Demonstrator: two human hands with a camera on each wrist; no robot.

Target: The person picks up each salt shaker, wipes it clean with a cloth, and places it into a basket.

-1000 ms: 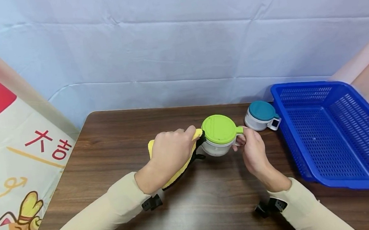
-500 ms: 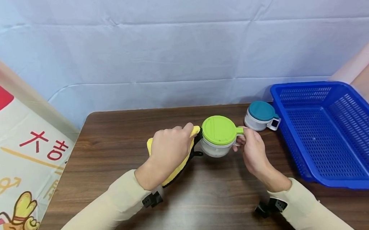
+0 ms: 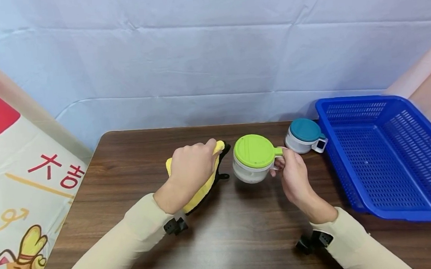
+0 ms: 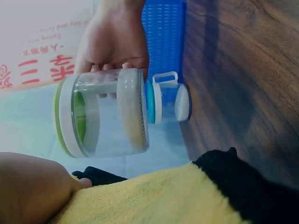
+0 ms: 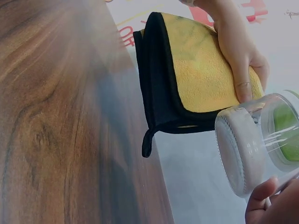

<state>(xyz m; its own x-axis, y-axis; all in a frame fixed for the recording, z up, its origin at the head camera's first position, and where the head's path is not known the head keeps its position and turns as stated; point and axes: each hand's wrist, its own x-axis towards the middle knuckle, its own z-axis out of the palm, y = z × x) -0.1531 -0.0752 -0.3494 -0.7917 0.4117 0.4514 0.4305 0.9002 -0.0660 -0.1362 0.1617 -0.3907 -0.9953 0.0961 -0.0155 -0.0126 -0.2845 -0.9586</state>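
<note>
My right hand [image 3: 294, 174] grips the handle of a clear glass seasoning jar [image 3: 254, 173] with a bright green lid [image 3: 254, 151]. In the left wrist view the jar [image 4: 110, 114] hangs above the table, and some pale contents lie at its base. My left hand [image 3: 189, 170] holds a folded yellow cloth [image 3: 201, 194] with black edging, thumb on its upper side. A gap separates the cloth from the jar in the head view. Beside the basket stands a second jar [image 3: 296, 143] with a teal lid [image 3: 305, 130] and a white handle.
A blue plastic basket [image 3: 373, 210] sits at the right of the brown wooden table [image 3: 231, 243]. Pale blue sheeting [image 3: 209, 59] hangs behind the table. Printed panels flank it, one [image 3: 34, 199] at the left.
The left hand with the cloth has drawn back leftward from the green-lidded jar, opening a gap. The right hand and jar have shifted slightly left. The teal-lidded jar stays put.
</note>
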